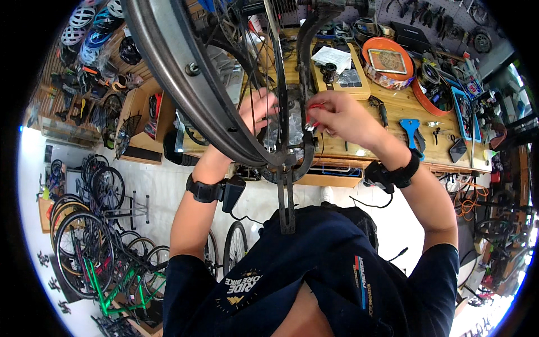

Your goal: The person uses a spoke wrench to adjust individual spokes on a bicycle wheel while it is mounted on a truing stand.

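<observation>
A bicycle wheel (174, 73) stood upright, close before the person, and a dark metal stand (305, 59) rose beside its rim, probably to support it so that both sides could be reached. The two hands were apart, one on each side of the stand. The right hand (341, 115) had its fingers closed on a small red tool (318, 105), just beside the stand; this pinching grip seems chosen for small, careful turns. The left hand (257, 112) was partly hidden behind the wheel, with the fingers bent, and I cannot tell whether it held anything; perhaps it was there to steady the wheel. Behind them spread a wooden tabletop (400, 103), rather crowded. It carried a yellowish carton (357, 56) with paper and a black part on it, a round orange tray (409, 63), a blue tool (412, 132) and a blue tray (465, 112), the last two toward the right end, maybe to be within easy reach. The room looked like a bicycle workshop: helmets (90, 36) hung at the upper left, many bicycles, among them a green bicycle (96, 283), were on the left side, and the floor (168, 188) was pale and shiny.
</observation>
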Action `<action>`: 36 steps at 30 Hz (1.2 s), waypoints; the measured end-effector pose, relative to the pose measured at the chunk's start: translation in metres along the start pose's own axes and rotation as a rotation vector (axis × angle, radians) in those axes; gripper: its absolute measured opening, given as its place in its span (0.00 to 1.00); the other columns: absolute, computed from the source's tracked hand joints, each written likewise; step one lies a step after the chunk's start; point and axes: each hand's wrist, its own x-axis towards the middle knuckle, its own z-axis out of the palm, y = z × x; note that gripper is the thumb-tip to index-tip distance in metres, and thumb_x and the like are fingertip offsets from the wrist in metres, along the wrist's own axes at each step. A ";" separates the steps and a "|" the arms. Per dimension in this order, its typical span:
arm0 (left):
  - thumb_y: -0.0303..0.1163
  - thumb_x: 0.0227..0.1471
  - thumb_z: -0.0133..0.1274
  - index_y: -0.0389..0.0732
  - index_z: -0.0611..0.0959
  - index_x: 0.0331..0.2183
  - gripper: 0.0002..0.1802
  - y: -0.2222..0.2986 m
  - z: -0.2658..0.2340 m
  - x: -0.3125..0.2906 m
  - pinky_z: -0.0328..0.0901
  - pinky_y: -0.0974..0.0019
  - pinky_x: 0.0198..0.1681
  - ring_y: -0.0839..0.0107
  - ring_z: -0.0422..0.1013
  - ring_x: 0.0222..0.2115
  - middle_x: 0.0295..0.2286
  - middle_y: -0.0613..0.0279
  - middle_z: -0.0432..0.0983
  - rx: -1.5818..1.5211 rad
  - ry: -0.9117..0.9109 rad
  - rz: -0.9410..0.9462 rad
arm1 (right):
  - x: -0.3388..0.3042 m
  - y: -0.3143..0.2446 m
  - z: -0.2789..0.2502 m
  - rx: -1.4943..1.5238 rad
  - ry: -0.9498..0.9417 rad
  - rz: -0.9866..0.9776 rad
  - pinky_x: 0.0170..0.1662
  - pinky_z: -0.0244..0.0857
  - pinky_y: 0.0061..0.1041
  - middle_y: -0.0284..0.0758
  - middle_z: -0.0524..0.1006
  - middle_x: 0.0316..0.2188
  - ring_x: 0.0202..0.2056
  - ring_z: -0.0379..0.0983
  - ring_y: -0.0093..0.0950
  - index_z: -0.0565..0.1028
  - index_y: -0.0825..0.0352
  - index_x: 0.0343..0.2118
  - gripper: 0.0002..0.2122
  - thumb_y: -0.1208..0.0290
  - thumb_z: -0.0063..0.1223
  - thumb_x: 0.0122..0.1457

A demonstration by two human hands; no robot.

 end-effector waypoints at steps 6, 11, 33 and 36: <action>0.52 0.57 0.48 0.33 0.60 0.57 0.38 0.000 0.003 0.000 0.60 0.66 0.50 0.68 0.68 0.46 0.48 0.55 0.69 0.001 0.033 0.041 | 0.016 -0.003 0.020 -0.036 -0.182 0.052 0.24 0.64 0.18 0.32 0.76 0.23 0.22 0.70 0.18 0.75 0.73 0.33 0.09 0.71 0.54 0.56; 0.52 0.58 0.47 0.33 0.62 0.56 0.36 -0.017 0.003 0.007 0.61 0.65 0.49 0.68 0.68 0.46 0.47 0.54 0.69 -0.002 0.057 0.120 | 0.030 0.003 0.026 -0.069 -0.251 0.027 0.23 0.63 0.16 0.31 0.75 0.22 0.20 0.68 0.17 0.76 0.73 0.33 0.09 0.71 0.55 0.57; 0.52 0.59 0.43 0.30 0.65 0.55 0.35 -0.040 0.007 0.011 0.68 0.68 0.43 0.69 0.70 0.42 0.44 0.54 0.70 -0.069 0.108 0.313 | 0.017 -0.013 0.059 -0.393 0.015 -0.137 0.33 0.69 0.32 0.42 0.77 0.22 0.25 0.75 0.34 0.76 0.74 0.35 0.18 0.61 0.61 0.51; 0.52 0.60 0.43 0.30 0.65 0.54 0.35 -0.044 0.004 0.016 0.68 0.68 0.43 0.69 0.71 0.41 0.44 0.54 0.70 -0.067 0.096 0.340 | 0.021 -0.007 0.056 -0.141 -0.091 0.065 0.30 0.69 0.25 0.37 0.76 0.20 0.24 0.74 0.24 0.77 0.72 0.31 0.16 0.61 0.62 0.52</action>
